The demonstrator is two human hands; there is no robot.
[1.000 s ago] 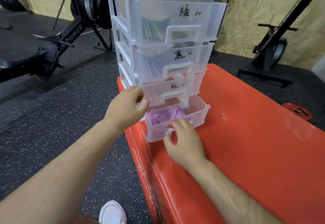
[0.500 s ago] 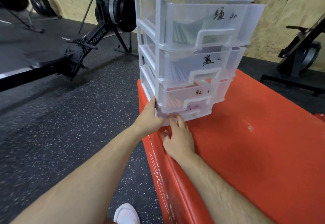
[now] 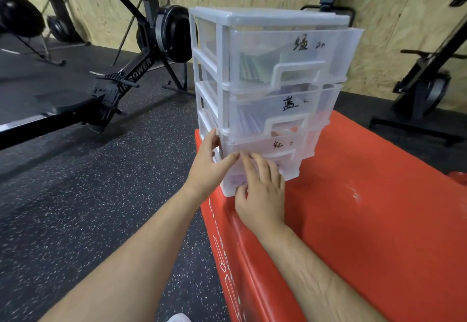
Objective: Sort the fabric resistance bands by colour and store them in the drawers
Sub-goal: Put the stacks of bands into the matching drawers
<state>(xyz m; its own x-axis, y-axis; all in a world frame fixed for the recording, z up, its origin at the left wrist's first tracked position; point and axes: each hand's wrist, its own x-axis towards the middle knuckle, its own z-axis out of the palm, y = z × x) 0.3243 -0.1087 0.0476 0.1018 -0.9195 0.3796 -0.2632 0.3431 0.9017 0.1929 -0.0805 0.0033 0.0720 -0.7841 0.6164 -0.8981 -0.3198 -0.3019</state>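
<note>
Clear four-drawer unit (image 3: 267, 99) sits at the corner of a red padded box (image 3: 366, 220); rowing machines (image 3: 141, 51) behind on a speckled floor. Left hand (image 3: 207, 167) open, flat on the frame's corner. Right hand (image 3: 262, 188) open, fingers on the bottom drawer (image 3: 290, 170), covering its label. Purple bands (image 3: 237, 179) faintly visible inside.

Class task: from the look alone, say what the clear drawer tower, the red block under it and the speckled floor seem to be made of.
Translucent four-drawer tower: moulded plastic, frosted and slightly glossy; the stored bands show through its walls.
Red padded block: probably vinyl over foam; smooth sheen, rounded edges, a scuffed white patch.
Black speckled floor: probably rubber gym flooring; matt, grainy, with pale flecks.
</note>
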